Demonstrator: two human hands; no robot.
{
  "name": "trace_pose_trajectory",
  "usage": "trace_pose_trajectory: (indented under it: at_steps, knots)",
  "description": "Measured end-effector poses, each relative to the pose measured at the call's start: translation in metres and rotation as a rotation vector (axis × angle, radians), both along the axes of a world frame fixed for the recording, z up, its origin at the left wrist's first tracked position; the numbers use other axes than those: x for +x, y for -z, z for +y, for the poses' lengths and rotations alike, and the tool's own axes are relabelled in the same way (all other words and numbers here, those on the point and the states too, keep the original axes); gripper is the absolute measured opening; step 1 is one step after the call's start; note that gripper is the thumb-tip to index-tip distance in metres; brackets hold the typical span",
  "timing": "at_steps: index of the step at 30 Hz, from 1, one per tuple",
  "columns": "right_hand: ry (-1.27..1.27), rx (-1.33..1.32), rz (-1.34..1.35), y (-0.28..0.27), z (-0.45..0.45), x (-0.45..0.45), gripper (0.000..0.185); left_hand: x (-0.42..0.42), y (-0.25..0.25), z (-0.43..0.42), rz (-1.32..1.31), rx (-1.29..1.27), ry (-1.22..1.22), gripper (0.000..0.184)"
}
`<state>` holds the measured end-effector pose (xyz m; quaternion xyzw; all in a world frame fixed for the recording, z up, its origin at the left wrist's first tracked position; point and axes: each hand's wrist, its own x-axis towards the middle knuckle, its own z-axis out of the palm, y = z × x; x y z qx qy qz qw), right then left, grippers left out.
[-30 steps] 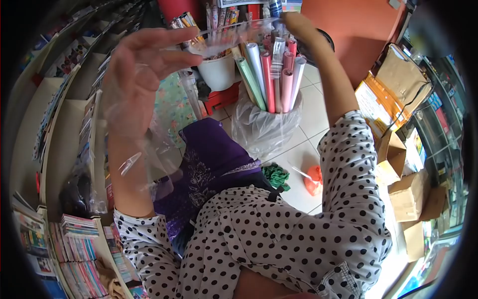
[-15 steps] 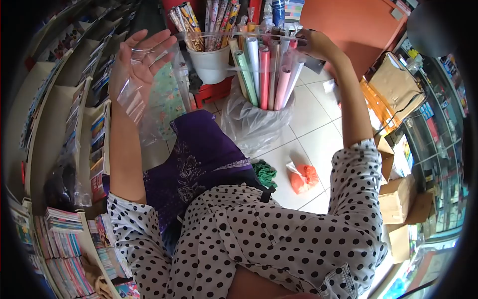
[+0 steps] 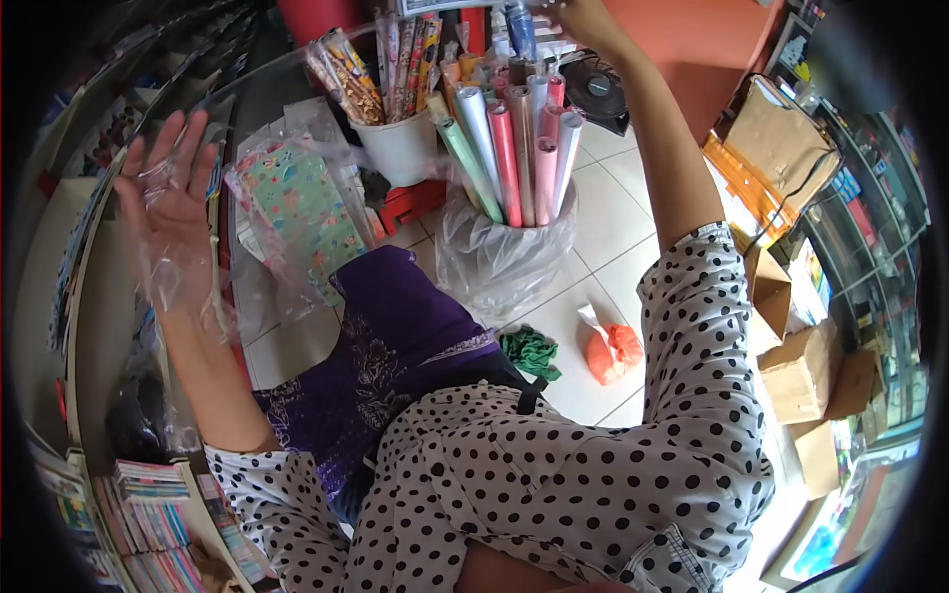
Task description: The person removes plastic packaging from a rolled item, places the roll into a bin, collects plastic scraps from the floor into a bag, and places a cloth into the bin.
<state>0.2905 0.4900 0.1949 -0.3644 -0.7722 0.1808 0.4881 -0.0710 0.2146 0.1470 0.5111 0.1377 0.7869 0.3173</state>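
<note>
My left hand (image 3: 176, 193) is raised on the left, palm up with its fingers spread. Clear plastic film (image 3: 193, 282) drapes over that hand and wrist, and a thin sheet of it stretches up and right. It looks like a bag, but its full shape is hard to see. At the top edge my right hand (image 3: 575, 20) is partly cut off, its fingers bent together beside a flat, pale-edged thing (image 3: 450, 4). What those fingers pinch is not clear. Below the film lies a flowered green sheet or packet (image 3: 301, 208).
Rolls of coloured material (image 3: 506, 163) stand in a plastic-lined bin (image 3: 504, 252). Behind it is a white bucket (image 3: 400, 153) of patterned rolls. An orange bag (image 3: 613, 353) and a green cloth (image 3: 530, 352) lie on the tiles. Shelves stand left; cardboard boxes (image 3: 796, 374) are right.
My left hand has moved left and down, carrying the film with it. My right hand has gone up and slightly left to the frame's edge. The pale-edged flat thing has come into view.
</note>
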Motion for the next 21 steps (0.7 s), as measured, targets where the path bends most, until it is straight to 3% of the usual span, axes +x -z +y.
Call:
trace_pose_trajectory:
  at_steps: [4,7,11,13,15,17,19,21]
  knots:
    - [0.032,0.118,0.236,-0.02,-0.019,0.003,0.016,0.001,-0.003,-0.002,-0.025,-0.026,-0.018,0.039]
    - [-0.189,0.078,0.328,-0.027,-0.019,0.017,0.015,-0.008,0.0,0.0,-0.005,-0.007,0.016,0.038]
    - [-0.393,-0.265,0.1,-0.019,-0.075,0.011,0.019,0.011,-0.002,-0.005,0.001,-0.042,-0.197,0.039]
    - [-0.493,-0.191,-0.236,0.002,-0.097,0.01,0.023,0.023,0.009,-0.006,0.123,-0.055,-0.151,0.039]
    - [-0.492,-0.23,-0.312,0.037,-0.135,0.003,0.019,0.048,0.035,0.0,0.376,-0.049,-0.101,0.041]
    - [-0.693,-0.202,-0.174,0.092,-0.148,-0.009,0.018,0.085,0.067,0.013,0.624,-0.307,-0.03,0.056]
    - [-0.582,-0.048,-0.341,0.126,-0.181,-0.008,0.017,0.141,0.106,0.014,0.72,-0.502,0.166,0.061]
    - [-0.554,-0.054,-0.298,0.168,-0.186,0.0,0.019,0.18,0.148,0.021,0.654,-0.517,0.374,0.058]
